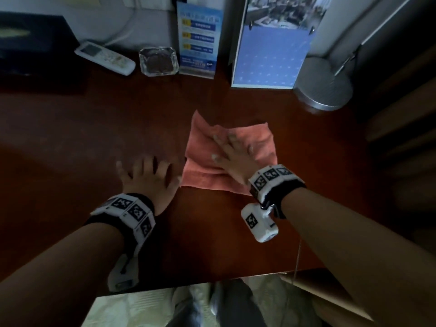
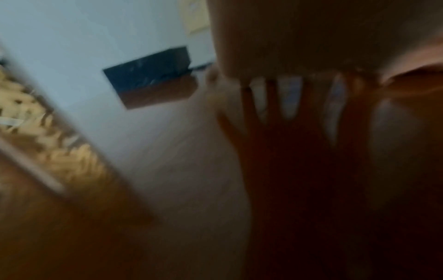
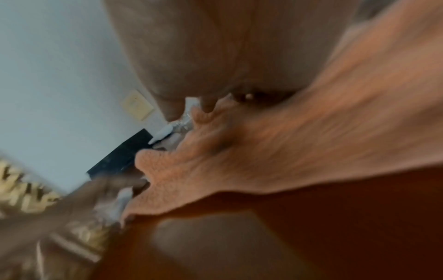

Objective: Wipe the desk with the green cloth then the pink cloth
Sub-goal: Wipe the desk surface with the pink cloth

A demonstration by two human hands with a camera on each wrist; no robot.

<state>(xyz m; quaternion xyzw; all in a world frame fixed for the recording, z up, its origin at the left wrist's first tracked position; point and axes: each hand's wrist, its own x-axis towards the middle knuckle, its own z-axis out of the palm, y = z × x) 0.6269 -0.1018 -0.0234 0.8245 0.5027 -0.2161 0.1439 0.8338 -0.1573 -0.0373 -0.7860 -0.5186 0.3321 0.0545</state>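
A folded pink cloth (image 1: 257, 142) lies on the dark red-brown desk (image 1: 94, 138), a little right of centre. My right hand (image 1: 232, 152) presses flat on it with straight, spread fingers. My left hand (image 1: 147, 172) rests flat on the bare desk just left of the cloth, fingers spread, holding nothing. In the right wrist view the pink cloth (image 3: 299, 151) bunches under my palm (image 3: 203, 56), blurred. The left wrist view is blurred; my left palm (image 2: 311, 37) lies against the desk (image 2: 311, 189). No green cloth is in view.
Along the back edge stand a white remote (image 1: 105, 57), a glass ashtray (image 1: 158, 61), a blue leaflet stand (image 1: 198, 41) and a mirror (image 1: 273, 43). A grey round lamp base (image 1: 323, 86) sits at the back right, a black box (image 1: 35, 41) at the back left.
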